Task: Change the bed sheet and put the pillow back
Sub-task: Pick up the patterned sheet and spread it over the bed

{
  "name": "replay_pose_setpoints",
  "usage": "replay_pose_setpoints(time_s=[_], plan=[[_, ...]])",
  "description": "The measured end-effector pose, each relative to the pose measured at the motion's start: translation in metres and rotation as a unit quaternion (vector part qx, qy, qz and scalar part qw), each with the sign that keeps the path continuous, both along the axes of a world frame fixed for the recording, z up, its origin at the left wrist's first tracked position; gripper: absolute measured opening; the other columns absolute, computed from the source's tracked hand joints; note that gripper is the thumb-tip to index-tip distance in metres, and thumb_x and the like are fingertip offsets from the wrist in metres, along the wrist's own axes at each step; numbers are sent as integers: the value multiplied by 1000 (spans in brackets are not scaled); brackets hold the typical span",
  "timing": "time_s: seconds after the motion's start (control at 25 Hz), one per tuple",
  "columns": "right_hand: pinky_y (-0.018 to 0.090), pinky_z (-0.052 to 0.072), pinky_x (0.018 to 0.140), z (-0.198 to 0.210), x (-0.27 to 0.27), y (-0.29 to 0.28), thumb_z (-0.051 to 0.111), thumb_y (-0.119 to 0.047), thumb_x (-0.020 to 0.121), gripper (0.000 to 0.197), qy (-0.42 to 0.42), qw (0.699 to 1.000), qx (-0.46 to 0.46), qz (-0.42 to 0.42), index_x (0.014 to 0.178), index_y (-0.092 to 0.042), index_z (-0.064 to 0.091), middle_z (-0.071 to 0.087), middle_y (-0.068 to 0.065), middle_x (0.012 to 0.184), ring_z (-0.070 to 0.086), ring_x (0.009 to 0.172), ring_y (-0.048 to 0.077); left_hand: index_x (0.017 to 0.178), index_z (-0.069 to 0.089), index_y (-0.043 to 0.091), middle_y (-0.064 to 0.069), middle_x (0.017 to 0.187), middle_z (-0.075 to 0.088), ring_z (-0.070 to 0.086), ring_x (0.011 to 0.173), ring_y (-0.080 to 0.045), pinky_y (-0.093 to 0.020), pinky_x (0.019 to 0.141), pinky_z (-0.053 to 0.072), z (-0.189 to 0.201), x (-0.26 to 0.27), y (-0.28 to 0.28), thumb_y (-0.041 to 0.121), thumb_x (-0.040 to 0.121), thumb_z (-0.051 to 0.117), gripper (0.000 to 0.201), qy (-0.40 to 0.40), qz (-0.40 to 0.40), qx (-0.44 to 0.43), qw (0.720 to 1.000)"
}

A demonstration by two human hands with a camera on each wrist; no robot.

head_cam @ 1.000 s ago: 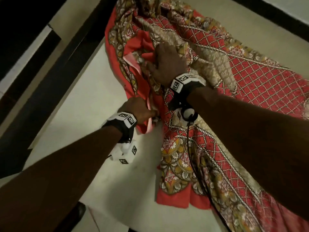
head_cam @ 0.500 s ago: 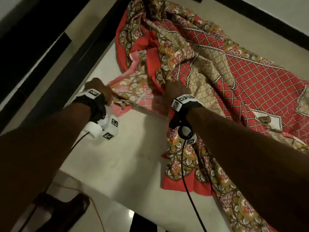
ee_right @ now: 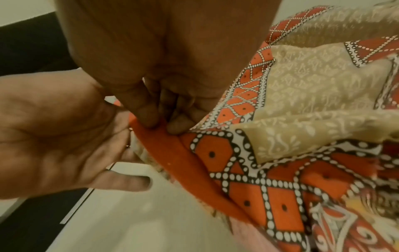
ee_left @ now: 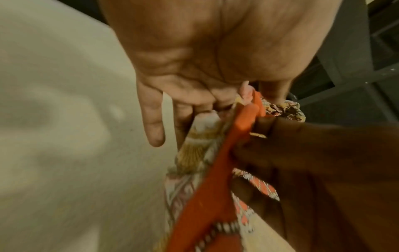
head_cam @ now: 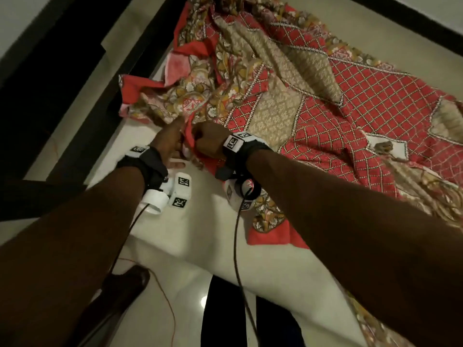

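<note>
A red and beige patterned bed sheet (head_cam: 350,101) lies crumpled over the cream mattress (head_cam: 200,234). Its left corner hangs over the bed's left side. My two hands meet at the sheet's near red hem. My right hand (head_cam: 208,140) pinches the hem (ee_right: 172,153) between thumb and fingertips (ee_right: 151,117). My left hand (head_cam: 170,144) is right beside it, with the hem (ee_left: 211,196) running between its thumb and fingers and the little finger (ee_left: 153,129) straight. No pillow is in view.
A dark bed frame (head_cam: 82,108) runs along the left side of the mattress. Pale floor tiles (head_cam: 190,304), a thin orange wire (head_cam: 165,296), a dark foot (head_cam: 125,286) and dark trouser legs (head_cam: 225,316) are below the near mattress edge.
My left hand pulled a sheet corner out to the left, then came back beside my right hand. My right hand slid nearer along the hem. The sheet now lies wider.
</note>
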State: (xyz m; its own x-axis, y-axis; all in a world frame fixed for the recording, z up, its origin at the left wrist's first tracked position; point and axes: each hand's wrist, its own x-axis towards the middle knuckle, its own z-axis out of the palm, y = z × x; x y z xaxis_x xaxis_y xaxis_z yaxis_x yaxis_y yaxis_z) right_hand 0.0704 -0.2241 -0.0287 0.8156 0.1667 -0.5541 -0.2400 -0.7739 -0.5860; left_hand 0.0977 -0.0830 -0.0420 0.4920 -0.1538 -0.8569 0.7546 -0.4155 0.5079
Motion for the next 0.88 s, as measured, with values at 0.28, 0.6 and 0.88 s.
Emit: replay_pose_setpoints(time_s=[0.28,0.6,0.88], plan=[[31,49,81,-2,-80,17,56,-23,92,31,-76,983,9,-165,118,-9,65,66,15,116,62,103,30,92,64,25,2,84,64,59,69,-14,-24,60,40,-10,-78,30,48,90,63,23,14,45,-72,996],[37,43,89,-54,-254,-71,50,-27,96,41,-31,961,-98,-257,125,2,54,56,24,124,54,114,37,84,62,14,-6,72,61,56,55,-17,-30,62,46,-65,-181,-16,39,84,73,27,-36,-19,90,995],[51,40,101,-81,-367,-112,56,-33,91,46,12,928,-220,-300,135,-17,53,33,17,145,31,133,40,118,70,21,1,119,71,67,108,-25,-43,99,53,-114,-252,-104,74,55,81,83,-148,-82,48,984]])
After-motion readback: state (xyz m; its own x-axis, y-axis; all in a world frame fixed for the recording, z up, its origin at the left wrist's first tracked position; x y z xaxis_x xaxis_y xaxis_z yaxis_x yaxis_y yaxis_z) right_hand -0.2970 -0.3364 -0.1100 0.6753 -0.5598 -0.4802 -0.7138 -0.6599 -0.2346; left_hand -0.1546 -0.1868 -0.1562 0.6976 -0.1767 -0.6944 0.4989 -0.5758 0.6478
